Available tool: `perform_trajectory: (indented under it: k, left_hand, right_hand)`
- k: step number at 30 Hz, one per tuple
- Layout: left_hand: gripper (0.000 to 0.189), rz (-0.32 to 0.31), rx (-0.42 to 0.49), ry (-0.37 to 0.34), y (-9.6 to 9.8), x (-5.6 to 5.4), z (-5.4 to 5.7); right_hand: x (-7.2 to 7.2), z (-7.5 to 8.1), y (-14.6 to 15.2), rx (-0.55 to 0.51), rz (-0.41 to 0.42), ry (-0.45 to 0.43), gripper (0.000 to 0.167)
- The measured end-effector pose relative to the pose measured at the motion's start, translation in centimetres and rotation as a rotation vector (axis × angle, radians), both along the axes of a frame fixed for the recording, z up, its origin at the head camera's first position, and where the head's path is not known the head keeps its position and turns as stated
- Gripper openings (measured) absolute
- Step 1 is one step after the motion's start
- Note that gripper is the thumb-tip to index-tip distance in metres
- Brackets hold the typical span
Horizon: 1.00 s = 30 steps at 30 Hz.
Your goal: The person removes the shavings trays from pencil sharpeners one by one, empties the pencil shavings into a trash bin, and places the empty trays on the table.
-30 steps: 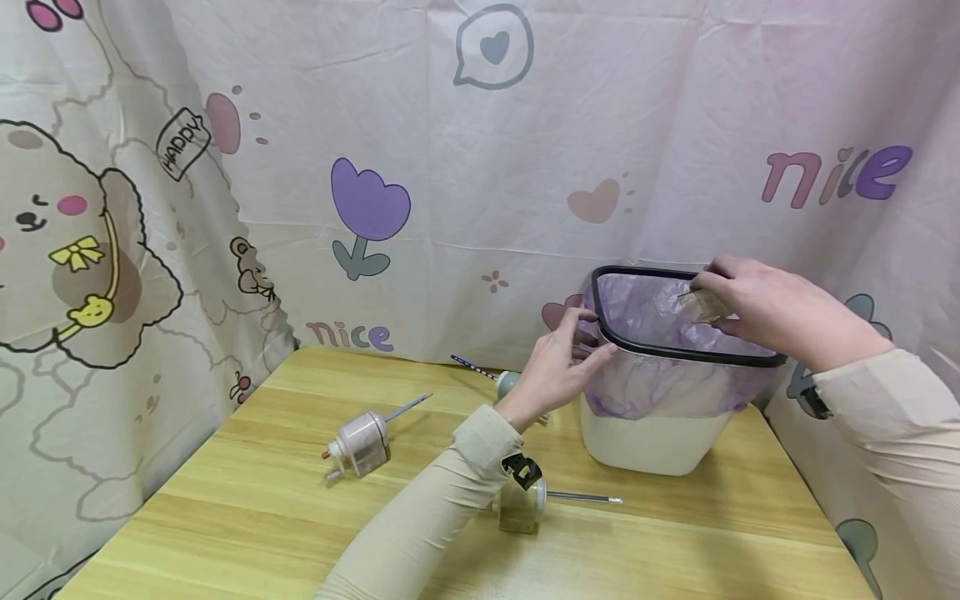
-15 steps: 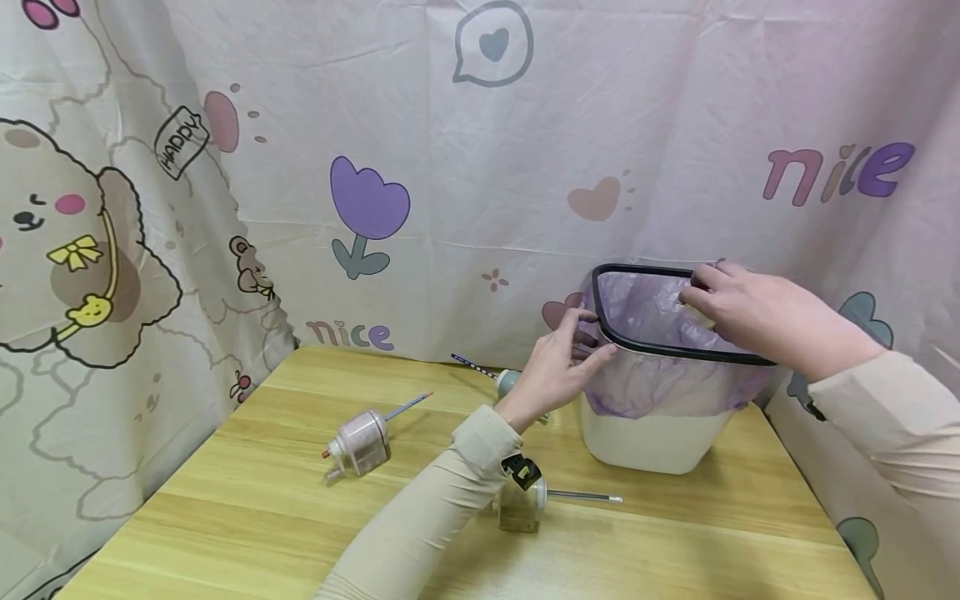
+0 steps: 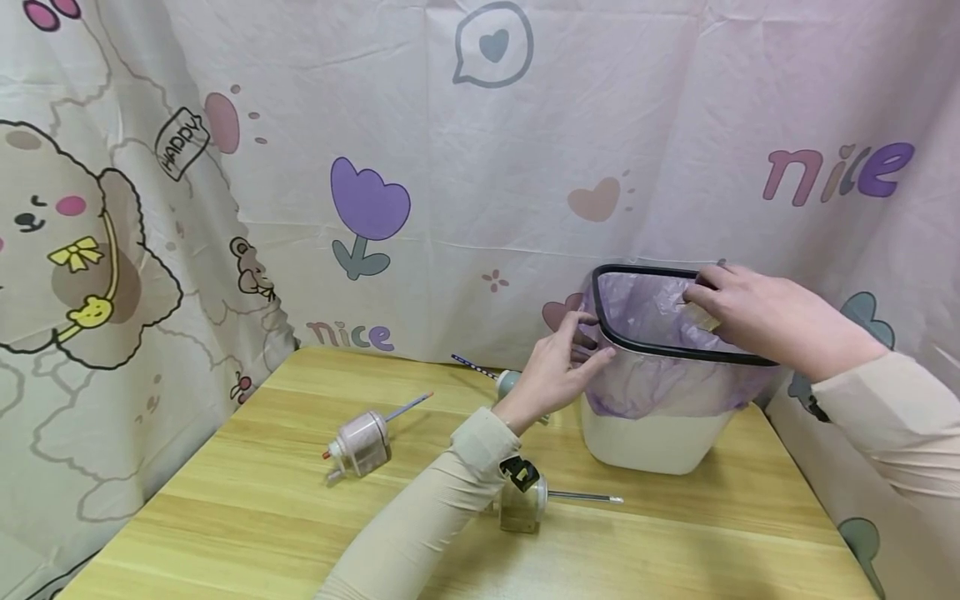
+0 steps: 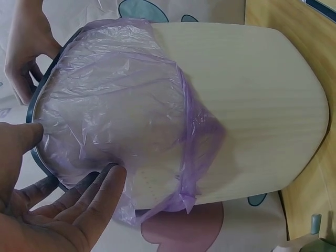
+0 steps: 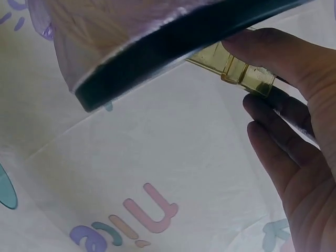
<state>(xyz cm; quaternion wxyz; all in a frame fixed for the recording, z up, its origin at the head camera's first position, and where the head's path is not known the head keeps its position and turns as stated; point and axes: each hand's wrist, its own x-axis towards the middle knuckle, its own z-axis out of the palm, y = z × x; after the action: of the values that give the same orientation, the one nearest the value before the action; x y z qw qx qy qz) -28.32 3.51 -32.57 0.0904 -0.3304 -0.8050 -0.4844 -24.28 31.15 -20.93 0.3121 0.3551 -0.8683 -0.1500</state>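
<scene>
A white trash bin [image 3: 645, 442] with a black rim and a purple bag [image 3: 622, 383] folded over it stands at the right of the table. My left hand [image 3: 555, 367] rests at its left corner, thumb by the rim and fingers fairly straight against the bagged side, as the left wrist view shows. Over the opening, my right hand [image 3: 757, 312] grips a clear yellow plastic shavings box [image 5: 239, 71] between thumb and fingers. Part of the box is hidden behind the rim in the right wrist view.
A pink crank pencil sharpener [image 3: 363, 442] with a pencil in it lies left on the wooden table [image 3: 262, 500]. A yellowish sharpener [image 3: 521, 504] with a dark pencil is partly behind my left forearm. A green sharpener [image 3: 507, 382] sits behind my left hand. Printed cloth [image 3: 480, 167] hangs behind.
My right hand has turned over and dipped slightly at the bin's opening, so the box, with brownish contents showing earlier, is now mostly behind its fingers. My left hand has barely moved.
</scene>
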Motion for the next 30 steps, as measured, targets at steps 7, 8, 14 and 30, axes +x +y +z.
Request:
perform_trajectory:
  k: [7,8,14,30]
  left_hand:
    - [0.050,-0.004,-0.013,0.006,-0.1,-0.1,0.0]
    - [0.050,-0.006,-0.014,0.007,-0.2,-0.1,0.0]
    - [0.048,-0.016,-0.025,0.009,-0.5,0.1,-0.2]
    - [0.047,-0.038,-0.096,0.000,-1.5,0.3,-0.3]
  right_hand:
    - [0.6,0.3,0.9,-0.094,-0.030,-0.019,0.060]
    - [0.7,0.3,1.0,-0.100,-0.039,-0.018,0.059]
    - [1.3,0.3,1.6,-0.117,0.007,0.030,0.061]
    - [3.7,-0.6,1.5,-0.332,0.003,0.020,0.062]
